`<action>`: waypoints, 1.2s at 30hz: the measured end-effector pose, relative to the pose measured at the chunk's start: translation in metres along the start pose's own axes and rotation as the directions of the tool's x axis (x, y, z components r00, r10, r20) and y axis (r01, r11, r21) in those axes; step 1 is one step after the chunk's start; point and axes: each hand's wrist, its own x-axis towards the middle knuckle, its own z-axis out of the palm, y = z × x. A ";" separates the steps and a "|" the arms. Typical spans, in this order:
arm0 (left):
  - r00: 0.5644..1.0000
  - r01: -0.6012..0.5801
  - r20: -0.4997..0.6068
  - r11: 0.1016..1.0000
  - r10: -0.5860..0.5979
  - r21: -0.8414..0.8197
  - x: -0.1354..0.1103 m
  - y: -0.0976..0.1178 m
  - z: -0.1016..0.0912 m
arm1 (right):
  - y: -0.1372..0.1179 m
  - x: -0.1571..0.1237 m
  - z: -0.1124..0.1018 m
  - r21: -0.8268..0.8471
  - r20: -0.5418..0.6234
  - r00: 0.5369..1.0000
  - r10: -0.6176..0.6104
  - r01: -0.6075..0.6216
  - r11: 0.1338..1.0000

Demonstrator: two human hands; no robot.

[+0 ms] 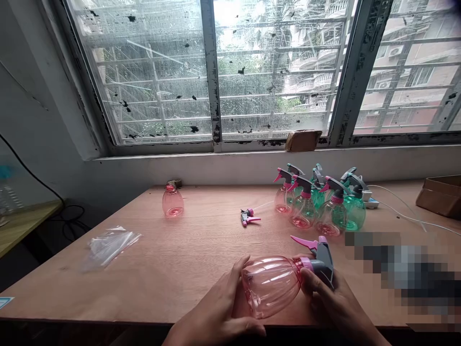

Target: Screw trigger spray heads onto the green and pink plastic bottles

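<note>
A clear pink spray bottle (pixel 272 286) lies tilted on its side between my hands above the table's front part. My left hand (pixel 221 310) is curved round its base, thumb below and fingers at the far side. At the neck, my right hand (pixel 336 305) grips the pink collar and grey spray head (pixel 324 262), whose pink trigger points up and away. Beyond my hands, a loose grey-and-pink spray head (pixel 248 217) with a thin tube lies on the table. A pink bottle (pixel 173 204) without a spray head stands upright at the back left.
Several assembled pink and green spray bottles (pixel 304 211) stand clustered at the back right of the wooden table (pixel 158 274). Clear plastic bags (pixel 111 245) lie at left. A white cable (pixel 406 211) and a brown box (pixel 441 197) are at right. A window runs behind.
</note>
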 end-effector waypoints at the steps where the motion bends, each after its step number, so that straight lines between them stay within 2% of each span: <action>1: 1.000 -0.005 0.005 1.000 0.005 0.003 0.000 -0.001 0.000 | 0.000 0.000 0.000 -0.009 0.001 1.000 0.007 -0.007 1.000; 6: 0.995 -0.096 0.009 0.994 0.097 -0.055 0.000 -0.007 -0.001 | 0.001 0.001 -0.001 -0.036 0.001 1.000 -0.007 0.007 0.999; 12: 0.999 -0.040 -0.014 0.998 0.040 -0.044 0.001 -0.005 0.000 | 0.003 0.001 -0.002 -0.033 0.009 1.000 -0.027 0.027 0.999; 16: 0.999 -0.053 -0.001 0.998 0.053 -0.016 0.003 -0.007 0.001 | 0.003 0.001 -0.001 -0.016 -0.018 0.999 -0.038 0.038 0.999; 22: 0.994 -0.109 -0.016 0.990 0.108 -0.092 0.001 -0.009 -0.001 | 0.003 0.002 -0.003 -0.038 0.032 0.998 -0.048 0.049 0.998; 29: 0.999 -0.027 -0.030 0.999 0.025 -0.048 0.001 -0.005 0.003 | 0.003 0.002 -0.002 0.002 0.020 0.999 -0.036 0.036 0.999; 32: 0.999 -0.033 -0.020 0.999 0.032 -0.034 0.002 -0.006 0.003 | 0.004 0.002 -0.002 -0.008 0.020 0.999 -0.040 0.040 0.999; 36: 0.995 -0.099 -0.001 0.992 0.099 -0.076 0.001 -0.009 -0.001 | 0.005 0.002 -0.002 -0.002 0.013 0.999 -0.033 0.033 0.999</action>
